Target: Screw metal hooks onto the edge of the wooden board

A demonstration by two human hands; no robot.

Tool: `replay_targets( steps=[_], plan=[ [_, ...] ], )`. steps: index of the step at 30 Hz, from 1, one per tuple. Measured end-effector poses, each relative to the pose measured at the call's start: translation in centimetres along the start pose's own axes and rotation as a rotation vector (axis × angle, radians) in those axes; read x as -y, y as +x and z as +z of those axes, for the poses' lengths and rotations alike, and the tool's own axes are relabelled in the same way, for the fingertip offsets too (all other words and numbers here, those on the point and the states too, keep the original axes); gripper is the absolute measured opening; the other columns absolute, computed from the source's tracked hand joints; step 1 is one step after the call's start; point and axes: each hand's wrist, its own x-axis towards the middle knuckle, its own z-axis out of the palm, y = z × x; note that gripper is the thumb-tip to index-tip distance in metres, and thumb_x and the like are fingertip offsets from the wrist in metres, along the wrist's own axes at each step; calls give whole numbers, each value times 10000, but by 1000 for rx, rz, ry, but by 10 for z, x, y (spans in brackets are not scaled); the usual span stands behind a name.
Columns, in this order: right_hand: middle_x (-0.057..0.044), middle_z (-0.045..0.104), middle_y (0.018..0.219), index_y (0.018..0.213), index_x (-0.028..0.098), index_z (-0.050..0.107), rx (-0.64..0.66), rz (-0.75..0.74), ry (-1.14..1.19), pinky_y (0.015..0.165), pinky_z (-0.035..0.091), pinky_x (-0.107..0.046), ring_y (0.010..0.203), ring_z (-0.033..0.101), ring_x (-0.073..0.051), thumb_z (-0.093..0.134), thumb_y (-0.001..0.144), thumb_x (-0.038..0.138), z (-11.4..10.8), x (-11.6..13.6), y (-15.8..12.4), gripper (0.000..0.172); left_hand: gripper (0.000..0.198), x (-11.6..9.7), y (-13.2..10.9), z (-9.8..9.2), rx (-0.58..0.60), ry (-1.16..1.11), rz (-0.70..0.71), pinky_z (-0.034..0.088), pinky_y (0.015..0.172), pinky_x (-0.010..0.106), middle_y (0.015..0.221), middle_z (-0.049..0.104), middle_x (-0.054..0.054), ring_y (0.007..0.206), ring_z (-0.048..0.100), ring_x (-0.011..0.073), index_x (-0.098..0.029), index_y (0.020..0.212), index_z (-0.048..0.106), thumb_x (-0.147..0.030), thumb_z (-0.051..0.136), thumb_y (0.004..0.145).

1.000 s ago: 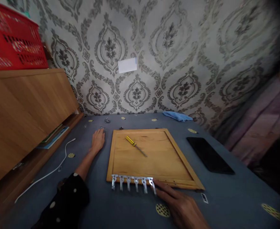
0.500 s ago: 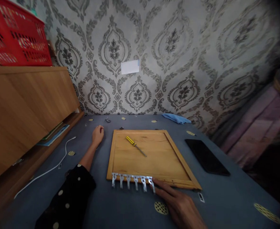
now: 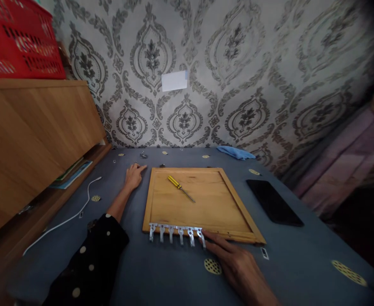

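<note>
Wall, head view: grey patterned paper is seen on the wall [image 3: 215, 55] behind a blue-grey surface [image 3: 170, 280]; a wooden cabinet [image 3: 40, 144] stands along its left edge.
Board: a framed wooden board [image 3: 202, 208] is laid flat mid-surface; it is probably stiff and best lifted by opposite frame edges.
Hooks: six joined metal hooks [image 3: 181, 233] are lined along the board's near edge from its near-left corner, their ends overhanging; they look light, rigid and rather slippery, best taken by the flat top strip.
Right hand: the right hand [image 3: 234, 259] is held with fingers extended, touching the last hook; whether it is pinched cannot be told.
Left hand: the left hand [image 3: 133, 175] is rested beyond the board's left edge, index finger stretched; anything held cannot be told.
Screwdriver: a yellow-handled screwdriver [image 3: 179, 187] is left loose on the board, handle towards its far-left corner.
Tablet: a dark tablet [image 3: 274, 203] is placed near the surface's right edge.
</note>
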Motion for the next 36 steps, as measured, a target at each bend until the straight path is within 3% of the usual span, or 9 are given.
replay_targets(
  steps=[12,25,33,36],
  plan=[
    [-88,708,1330,1228,270,749,15,8,17,810,674,-342,1024,785,-231,409,832,-50,-1,0,1,613,352,19,0,-7,-29,-358,-65,576,923,451,1271,634,104,1086,655,235,-166,1268,610,-374,631,984],
    [-85,733,1289,1168,235,772,-81,-73,-26,748,682,-311,956,801,-222,389,874,-17,6,-5,0,544,333,36,-49,-14,49,-809,-33,585,896,435,1196,664,93,1040,672,221,-149,1218,628,-389,626,987],
    [-79,732,1293,1170,236,770,-88,-79,-51,719,689,-328,923,808,-227,408,865,-16,10,-8,-2,537,305,36,-74,-19,21,-719,-10,585,848,401,1101,679,72,949,676,193,-140,1145,643,-399,626,986],
    [-76,735,1288,1168,232,770,-88,-86,-60,698,689,-322,907,810,-223,405,867,-16,10,-8,-2,534,177,29,-89,-27,-27,-614,24,550,928,432,1076,685,68,979,663,202,-148,1065,678,-285,618,970]
  ],
)
